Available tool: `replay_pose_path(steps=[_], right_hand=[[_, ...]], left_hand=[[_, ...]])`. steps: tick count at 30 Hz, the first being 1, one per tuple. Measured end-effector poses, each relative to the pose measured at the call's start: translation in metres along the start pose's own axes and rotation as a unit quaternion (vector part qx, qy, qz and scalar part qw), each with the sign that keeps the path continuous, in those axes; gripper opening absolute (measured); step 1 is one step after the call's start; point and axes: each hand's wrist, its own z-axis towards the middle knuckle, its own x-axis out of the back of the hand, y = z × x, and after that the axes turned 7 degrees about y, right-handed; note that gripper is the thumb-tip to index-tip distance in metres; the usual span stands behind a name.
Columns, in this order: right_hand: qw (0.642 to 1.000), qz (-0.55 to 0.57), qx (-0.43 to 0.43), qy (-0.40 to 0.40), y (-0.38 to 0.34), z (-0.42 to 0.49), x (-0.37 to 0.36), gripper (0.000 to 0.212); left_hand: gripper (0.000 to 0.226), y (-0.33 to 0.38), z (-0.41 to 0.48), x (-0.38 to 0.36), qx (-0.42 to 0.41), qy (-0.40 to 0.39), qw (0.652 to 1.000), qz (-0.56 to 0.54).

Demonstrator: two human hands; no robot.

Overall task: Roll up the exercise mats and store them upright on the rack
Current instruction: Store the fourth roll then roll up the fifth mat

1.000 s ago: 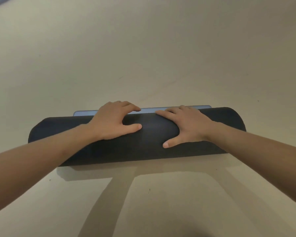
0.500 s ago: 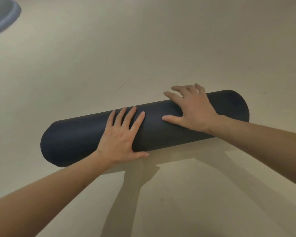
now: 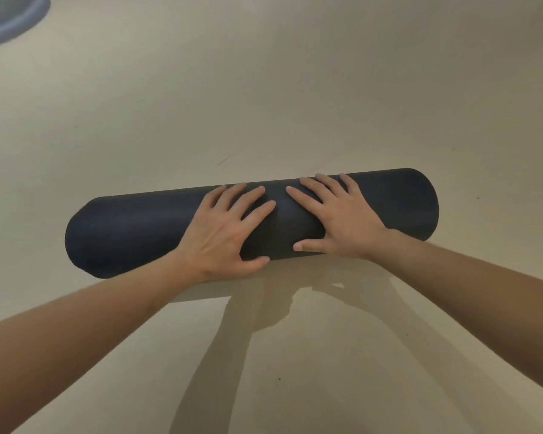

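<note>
A dark blue-black exercise mat (image 3: 129, 233) lies fully rolled into a thick cylinder on the beige floor, running left to right with its right end slightly farther away. My left hand (image 3: 229, 227) rests flat on the roll's middle, fingers spread, thumb at the near lower edge. Just to the right, my right hand (image 3: 339, 214) presses on top of the roll with straight, spread fingers. No loose mat edge shows. No rack is in view.
The beige floor (image 3: 264, 89) spreads all around the roll. A grey-blue rounded object (image 3: 3, 17), partly cut off, sits in the far left corner of the view. My arms cast shadows on the floor in front of the roll.
The last strip of flat mat beyond the roll has vanished into the roll. Both hands went from curled over the top to flat, and my left hand shifted right, close to the right hand.
</note>
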Motion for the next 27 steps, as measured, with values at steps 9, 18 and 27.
replay_pose_path(steps=[9,18,27], right_hand=[[0.923,0.119,-0.272,0.245,0.03,-0.042,-0.007,0.069],[0.806,0.392,-0.408,0.17,0.076,-0.101,-0.019,0.088],[0.771,0.468,-0.392,0.183,0.101,-0.064,-0.013,0.083]], left_hand=[[0.097,-0.013,0.021,-0.007,0.038,-0.033,0.998,-0.049],[0.099,-0.042,0.056,-0.001,0.061,-0.062,0.987,-0.134],[0.098,-0.018,0.064,-0.012,0.111,-0.022,0.993,-0.033]])
